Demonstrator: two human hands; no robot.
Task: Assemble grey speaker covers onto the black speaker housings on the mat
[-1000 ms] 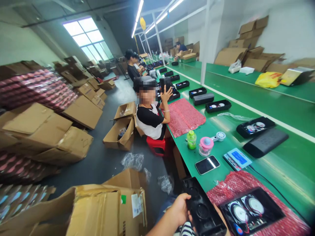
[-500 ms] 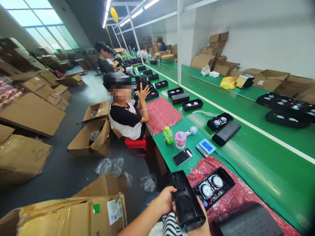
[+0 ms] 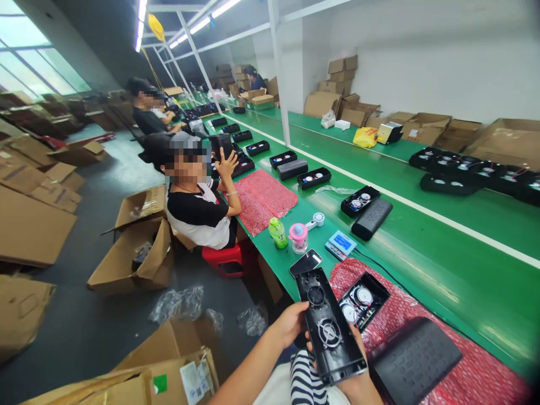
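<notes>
The long black plastic speaker shell (image 3: 330, 326), open side up w/ two round openings, is gripped at its left edge by the left hand (image 3: 291, 325); its near end is cradled from below by the right hand (image 3: 358, 385), fingers curled under. It is held above the lap, just off the counter (image 3: 442, 247) edge. For a steady hold, both long edges are best supported and the shell kept level, fingers kept out of the openings. Just right, on red bubble wrap (image 3: 476, 382), a black tray w/ two round drivers (image 3: 363, 298) and a dark ribbed grille cover (image 3: 415, 360) are laid. Beyond: a phone (image 3: 305, 262), pink-lidded jar (image 3: 298, 237), green bottle (image 3: 277, 233). A seated co-worker (image 3: 198, 211) is further along; cardboard boxes (image 3: 135, 259) are on the floor.
</notes>
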